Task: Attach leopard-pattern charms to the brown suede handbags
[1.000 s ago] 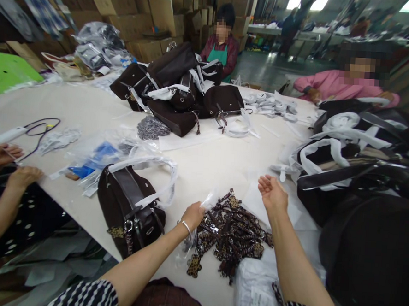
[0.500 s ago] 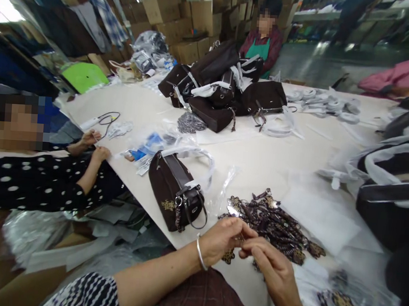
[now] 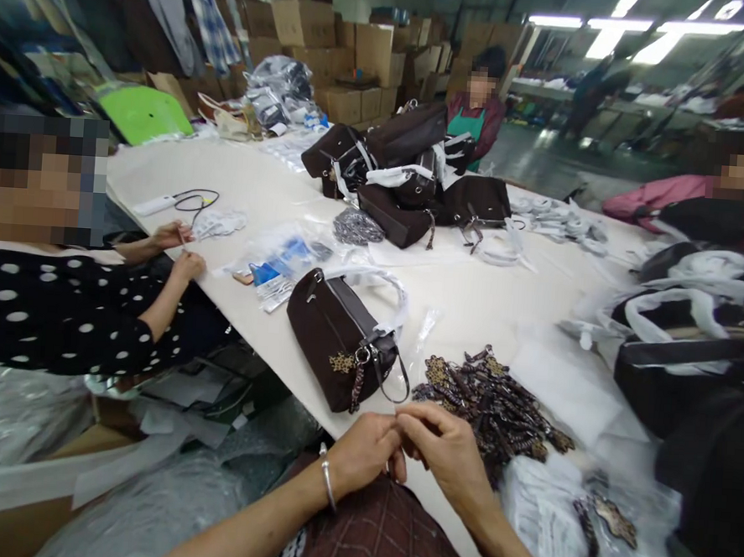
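Observation:
My left hand (image 3: pixel 366 453), with a silver bracelet at its wrist, is closed just over the table's near edge. My right hand (image 3: pixel 442 451) meets it there, its thumb and fingers pinched together. Whatever lies between the fingertips is hidden or too small to make out. Beyond my hands, slightly left, a dark brown handbag (image 3: pixel 322 330) rests on its side, with white wrapping on its handle and a gold patterned flower-shaped charm (image 3: pixel 342 362) hanging from it. Close to my right hand is a heap of dark braided charm straps (image 3: pixel 496 404), with gold patterned pieces among them.
Plastic bags with charms (image 3: pixel 603 519) lie front right. Wrapped-handle bags (image 3: pixel 671 330) crowd the right side; more brown handbags (image 3: pixel 410 171) are piled at the back. One person in polka dots (image 3: pixel 93 312) works at left; others are at the back and right.
My view has tilted up and shifted. My two hands have come closer together, nearer the table's edge and the brown handbag, and my right hand now partly covers my left fingertips.

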`<state>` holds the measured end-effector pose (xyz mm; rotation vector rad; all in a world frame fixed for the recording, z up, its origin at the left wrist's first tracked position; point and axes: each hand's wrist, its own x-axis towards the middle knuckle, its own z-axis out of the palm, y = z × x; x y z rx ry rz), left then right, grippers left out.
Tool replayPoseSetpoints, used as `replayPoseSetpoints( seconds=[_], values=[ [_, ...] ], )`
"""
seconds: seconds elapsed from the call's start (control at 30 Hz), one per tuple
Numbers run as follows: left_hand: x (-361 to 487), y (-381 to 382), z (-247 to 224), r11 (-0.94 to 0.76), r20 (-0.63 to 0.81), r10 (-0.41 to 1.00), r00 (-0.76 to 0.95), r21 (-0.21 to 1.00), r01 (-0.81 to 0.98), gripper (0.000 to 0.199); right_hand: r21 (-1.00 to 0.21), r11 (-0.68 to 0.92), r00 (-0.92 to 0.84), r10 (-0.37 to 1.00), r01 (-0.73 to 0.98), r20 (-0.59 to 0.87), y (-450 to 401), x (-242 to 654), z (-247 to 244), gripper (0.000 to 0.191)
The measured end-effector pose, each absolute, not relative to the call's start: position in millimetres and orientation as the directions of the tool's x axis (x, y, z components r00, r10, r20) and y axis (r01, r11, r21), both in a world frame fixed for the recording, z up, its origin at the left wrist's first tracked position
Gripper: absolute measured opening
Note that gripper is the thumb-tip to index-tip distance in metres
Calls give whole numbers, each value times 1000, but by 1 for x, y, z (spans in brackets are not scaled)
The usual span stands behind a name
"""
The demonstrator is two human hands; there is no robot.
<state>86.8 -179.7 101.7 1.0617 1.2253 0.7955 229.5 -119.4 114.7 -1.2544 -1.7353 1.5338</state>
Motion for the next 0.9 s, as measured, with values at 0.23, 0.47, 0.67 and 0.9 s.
replayPoseSetpoints(
  seconds=[0.23,0.47,0.67,0.9],
  values=[
    [50,-187,102,179,-237,941,242,954,239,52,-908,-356,-369,831,222,-416,-132,186,117,37],
    [9,-184,102,58,-176,935,307,932,358,35,-911,-329,-382,831,248,-404,-132,167,113,28],
    [-39,-160,96,-51,165,982,-88,688,724,18,-901,-418,-278,857,117,-434,-119,164,123,35],
    [-42,-137,61,-44,97,995,-27,659,751,10,-905,-179,-172,950,386,-261,-119,142,98,25]
  ],
)
